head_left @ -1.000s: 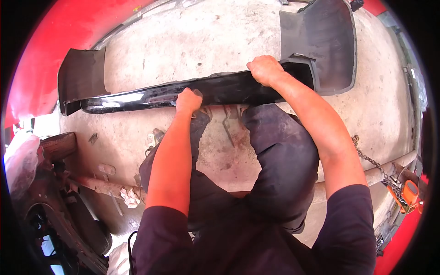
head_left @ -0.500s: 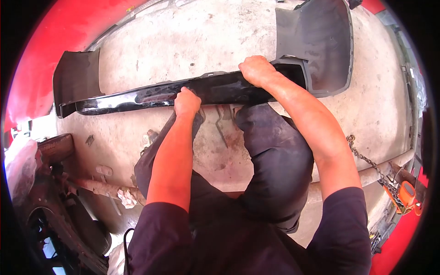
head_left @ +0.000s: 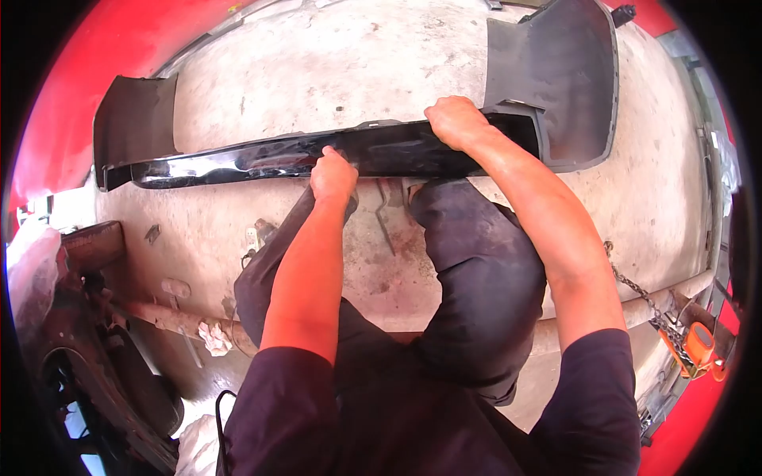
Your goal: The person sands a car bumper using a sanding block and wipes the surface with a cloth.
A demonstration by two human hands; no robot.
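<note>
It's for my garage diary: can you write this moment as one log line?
left hand: curled at bumper; right hand: gripping bumper's upper edge; chain: at right

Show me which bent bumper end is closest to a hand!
The right end, near the right hand; the left end lies well away from the left hand.
</note>
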